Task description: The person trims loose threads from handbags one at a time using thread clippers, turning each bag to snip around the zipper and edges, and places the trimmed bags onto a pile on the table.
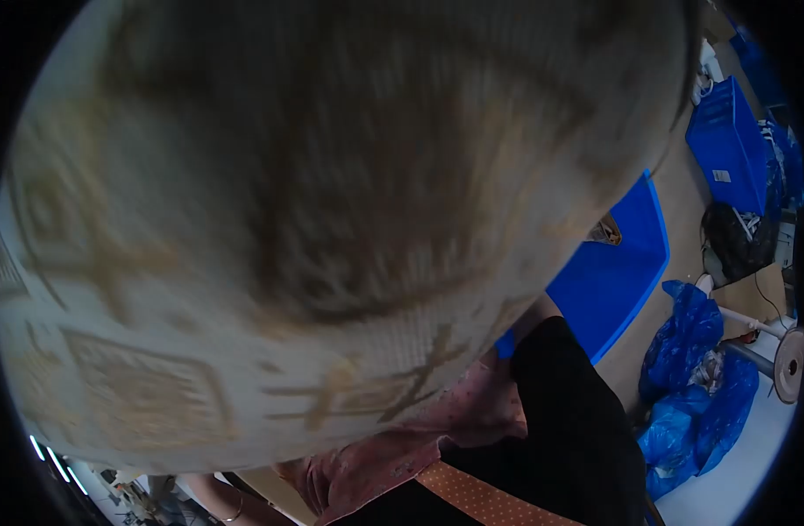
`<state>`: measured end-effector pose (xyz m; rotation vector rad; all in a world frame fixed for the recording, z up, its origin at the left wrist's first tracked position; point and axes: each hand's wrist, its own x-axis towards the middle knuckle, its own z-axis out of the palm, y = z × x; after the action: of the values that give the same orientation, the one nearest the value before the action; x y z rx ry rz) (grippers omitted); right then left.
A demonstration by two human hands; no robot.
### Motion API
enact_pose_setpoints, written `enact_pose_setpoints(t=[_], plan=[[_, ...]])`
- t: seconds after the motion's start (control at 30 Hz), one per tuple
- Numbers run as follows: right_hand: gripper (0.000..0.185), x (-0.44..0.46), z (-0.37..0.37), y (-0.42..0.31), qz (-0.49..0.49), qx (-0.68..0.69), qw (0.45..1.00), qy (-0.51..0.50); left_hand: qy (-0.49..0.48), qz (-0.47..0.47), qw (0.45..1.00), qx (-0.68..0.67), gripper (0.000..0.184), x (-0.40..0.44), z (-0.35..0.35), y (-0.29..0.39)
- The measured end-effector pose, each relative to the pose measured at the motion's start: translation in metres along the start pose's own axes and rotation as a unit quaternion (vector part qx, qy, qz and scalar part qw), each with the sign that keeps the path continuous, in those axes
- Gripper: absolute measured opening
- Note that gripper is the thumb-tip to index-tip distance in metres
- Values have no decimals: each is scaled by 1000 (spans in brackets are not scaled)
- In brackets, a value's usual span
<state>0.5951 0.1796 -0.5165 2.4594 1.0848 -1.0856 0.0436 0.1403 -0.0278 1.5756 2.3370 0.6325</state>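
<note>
A pale fabric [376, 377] with brown and tan patterns hangs very close to the camera and covers most of the view, blurred in its upper part. Below it show a pink patterned garment [367, 473], black-clothed legs [577, 421] and an orange dotted strip [490, 495]. At the bottom left a bare forearm [213, 495] with a thin bracelet shows; its hand is hidden, and whose arm it is cannot be told. Neither my left hand nor my right hand can be seen.
An open blue bin [626, 272] stands right of the fabric, with something brown at its edge. Another blue bin [726, 145] is at the upper right. Blue plastic bags [691, 412] lie at the lower right, beside a round reel [789, 366] and a dark bag [735, 241].
</note>
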Motion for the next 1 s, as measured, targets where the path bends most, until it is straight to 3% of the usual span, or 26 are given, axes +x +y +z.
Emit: enact_pose_setpoints(t=[0.03,0.07,0.1,0.17,0.23,0.3,0.37,0.4,0.43,0.57,0.67,0.7,0.77,0.83,0.93,1.0], plan=[[51,0,-7,-7,35,73,996,-26,8,-21,995,-93,65,0,2,-11],[57,0,-12,-8,72,144,986,-53,-4,72,985,-156,63,-3,-8,-48],[57,1,-24,-2,77,146,985,-56,-9,75,985,-153,63,4,7,-45],[62,12,-59,15,-56,254,926,-273,48,61,947,-312,55,-1,52,-17],[67,72,34,9,30,140,986,-81,66,43,927,-366,52,-6,65,12],[59,87,27,5,-10,133,987,-86,60,86,934,-343,53,2,95,54],[43,104,52,25,-42,250,967,-4,32,101,944,-311,55,-4,114,96],[37,59,41,39,7,158,987,-4,-6,89,950,-298,56,-17,125,118],[33,31,-3,6,47,88,995,20,-36,109,947,-300,56,-12,146,146],[29,12,-20,0,12,59,995,81,-87,196,938,-272,59,1,185,231],[28,3,-23,-21,0,97,991,91,-54,277,930,-235,61,17,185,263],[28,-7,-17,-22,5,104,991,87,-186,310,851,-381,69,16,179,258],[28,-24,-23,-25,12,112,990,85,-372,278,745,-478,79,4,190,257],[28,-45,-32,-21,29,122,989,83,-453,396,761,-242,82,-6,195,267],[28,-44,-37,-14,51,135,985,91,-486,396,758,-181,81,-42,246,249],[32,-18,-16,-7,54,60,993,87,-489,371,788,-42,75,-67,279,226]])
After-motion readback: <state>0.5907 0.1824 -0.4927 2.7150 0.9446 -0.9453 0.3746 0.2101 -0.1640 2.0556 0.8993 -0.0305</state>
